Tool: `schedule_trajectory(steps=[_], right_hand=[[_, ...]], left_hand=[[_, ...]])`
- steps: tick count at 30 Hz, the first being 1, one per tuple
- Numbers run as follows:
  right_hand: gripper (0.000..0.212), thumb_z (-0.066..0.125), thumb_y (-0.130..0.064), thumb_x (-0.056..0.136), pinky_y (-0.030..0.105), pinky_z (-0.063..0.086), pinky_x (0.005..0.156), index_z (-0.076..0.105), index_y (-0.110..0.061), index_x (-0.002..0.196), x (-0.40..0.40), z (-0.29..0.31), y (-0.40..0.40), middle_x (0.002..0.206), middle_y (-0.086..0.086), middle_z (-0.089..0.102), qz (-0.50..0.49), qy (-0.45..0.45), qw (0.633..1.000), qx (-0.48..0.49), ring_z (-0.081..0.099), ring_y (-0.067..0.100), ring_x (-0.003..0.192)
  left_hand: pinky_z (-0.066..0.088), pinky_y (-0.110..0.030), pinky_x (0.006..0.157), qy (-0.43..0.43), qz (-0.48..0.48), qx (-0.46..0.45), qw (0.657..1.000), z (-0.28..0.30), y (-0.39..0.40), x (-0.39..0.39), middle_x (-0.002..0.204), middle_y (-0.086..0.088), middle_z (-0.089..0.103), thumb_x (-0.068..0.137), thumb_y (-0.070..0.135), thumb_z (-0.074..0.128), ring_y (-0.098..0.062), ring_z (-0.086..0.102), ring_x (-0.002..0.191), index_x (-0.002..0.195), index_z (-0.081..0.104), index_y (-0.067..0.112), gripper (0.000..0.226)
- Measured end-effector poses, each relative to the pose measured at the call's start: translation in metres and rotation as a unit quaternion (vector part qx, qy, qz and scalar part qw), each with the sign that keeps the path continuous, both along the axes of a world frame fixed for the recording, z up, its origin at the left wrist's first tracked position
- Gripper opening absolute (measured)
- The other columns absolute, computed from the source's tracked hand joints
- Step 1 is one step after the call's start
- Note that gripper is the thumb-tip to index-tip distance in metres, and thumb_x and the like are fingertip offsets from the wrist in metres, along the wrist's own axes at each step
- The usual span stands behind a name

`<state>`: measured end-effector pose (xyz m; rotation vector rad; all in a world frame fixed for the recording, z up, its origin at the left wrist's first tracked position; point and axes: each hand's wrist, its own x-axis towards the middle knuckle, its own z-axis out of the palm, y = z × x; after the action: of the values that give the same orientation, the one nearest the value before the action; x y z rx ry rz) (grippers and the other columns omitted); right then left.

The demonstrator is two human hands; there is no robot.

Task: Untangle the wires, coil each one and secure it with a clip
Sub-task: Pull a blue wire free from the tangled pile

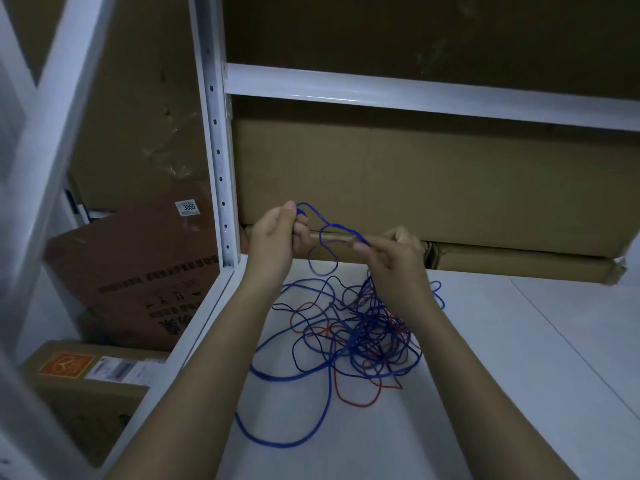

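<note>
A white label (187, 206) on the tilted brown carton (138, 271) to the left of the shelving reads "3055"; the dark print lower on that carton is upside down and too blurred to read. A second carton (86, 386) below it carries an orange square sticker (65, 366) with a round symbol and a white printed label whose text is illegible. The left hand (277, 237) is raised above the white shelf (502, 375), forearm angled up from the lower left, its fingers (301, 223) curled and pinching one end of the blue wire (313, 211) between thumb and fingertips. The right hand (394, 254) is held at a similar height just to the right, back of the hand toward the camera, its fingers (363, 245) closed around the same blue wire where the strand passes between the two hands. From the right hand the wire drops into the tangle of blue and red wires (363, 337), which lies on the shelf directly below and between the forearms. One blue loop (273, 441) trails toward the front edge. Flat cardboard boxes (415, 185) stand against the back of the shelf, behind the hands. A perforated white upright (218, 150) frames the left side.
</note>
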<state>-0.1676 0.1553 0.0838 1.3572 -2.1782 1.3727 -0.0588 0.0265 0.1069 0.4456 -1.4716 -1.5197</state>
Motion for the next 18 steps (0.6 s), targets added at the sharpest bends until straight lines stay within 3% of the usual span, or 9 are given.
schedule_trajectory(steps=[5, 7, 9, 11, 12, 15, 18], right_hand=[[0.021, 0.056, -0.025, 0.096, 0.030, 0.025, 0.049, 0.072, -0.015, 0.086, -0.014, 0.038, -0.007, 0.051, -0.003, 0.042, -0.022, 0.040, 0.991, 0.127, 0.037, 0.013, 0.049], [0.023, 0.056, -0.022, 0.096, 0.029, 0.028, 0.053, 0.066, -0.015, 0.077, -0.013, 0.042, -0.008, 0.053, 0.000, 0.043, 0.011, -0.017, 0.994, 0.108, 0.038, 0.014, 0.051], [0.020, 0.057, -0.016, 0.095, 0.027, 0.035, 0.059, 0.063, -0.017, 0.076, -0.011, 0.045, -0.008, 0.061, 0.003, 0.047, 0.095, -0.118, 0.988, 0.024, 0.042, 0.013, 0.058], [0.007, 0.060, -0.019, 0.092, 0.020, 0.041, 0.064, 0.064, -0.014, 0.090, -0.010, 0.049, -0.004, 0.074, 0.004, 0.053, 0.167, -0.194, 0.966, -0.038, 0.049, 0.010, 0.068], [0.015, 0.060, -0.025, 0.088, 0.016, 0.042, 0.066, 0.063, -0.013, 0.098, -0.010, 0.050, -0.002, 0.081, 0.002, 0.056, 0.187, -0.213, 0.958, -0.036, 0.052, 0.009, 0.073], [0.034, 0.069, -0.037, 0.085, 0.009, 0.041, 0.067, 0.057, -0.012, 0.106, -0.004, 0.043, -0.005, 0.082, -0.007, 0.053, 0.185, -0.212, 0.959, 0.022, 0.052, -0.002, 0.071], [0.044, 0.066, -0.051, 0.075, 0.016, 0.036, 0.060, 0.054, -0.010, 0.089, 0.007, 0.031, -0.015, 0.070, -0.006, 0.048, 0.140, -0.194, 0.971, 0.022, 0.043, 0.000, 0.058]], left_hand=[[0.035, -0.012, 0.050, 0.005, -0.013, -0.035, 0.999, 0.010, -0.001, 0.003, 0.041, 0.008, 0.048, 0.103, 0.019, 0.039, -0.002, 0.036, 0.041, 0.071, 0.052, 0.011, 0.036], [0.035, -0.012, 0.049, -0.004, -0.012, -0.043, 0.999, 0.010, 0.000, 0.005, 0.040, 0.008, 0.047, 0.103, 0.019, 0.039, -0.001, 0.036, 0.040, 0.072, 0.052, 0.011, 0.035], [0.034, -0.013, 0.048, -0.007, -0.006, -0.051, 0.999, 0.011, -0.002, 0.008, 0.040, 0.008, 0.046, 0.103, 0.021, 0.039, -0.001, 0.036, 0.041, 0.072, 0.052, 0.011, 0.035], [0.034, -0.013, 0.047, -0.007, -0.002, -0.058, 0.998, 0.011, -0.004, 0.010, 0.041, 0.009, 0.046, 0.103, 0.021, 0.039, -0.001, 0.037, 0.041, 0.072, 0.052, 0.011, 0.036], [0.034, -0.013, 0.047, -0.009, -0.002, -0.061, 0.998, 0.011, -0.004, 0.010, 0.041, 0.008, 0.046, 0.103, 0.021, 0.039, -0.001, 0.037, 0.041, 0.072, 0.053, 0.011, 0.036], [0.034, -0.013, 0.047, -0.023, -0.026, -0.068, 0.997, 0.011, -0.001, 0.010, 0.040, 0.008, 0.045, 0.103, 0.020, 0.039, -0.001, 0.038, 0.040, 0.071, 0.052, 0.010, 0.036], [0.031, -0.013, 0.047, -0.045, -0.067, -0.093, 0.992, 0.010, 0.004, 0.008, 0.039, 0.008, 0.040, 0.103, 0.018, 0.039, -0.002, 0.034, 0.040, 0.071, 0.051, 0.008, 0.036]])
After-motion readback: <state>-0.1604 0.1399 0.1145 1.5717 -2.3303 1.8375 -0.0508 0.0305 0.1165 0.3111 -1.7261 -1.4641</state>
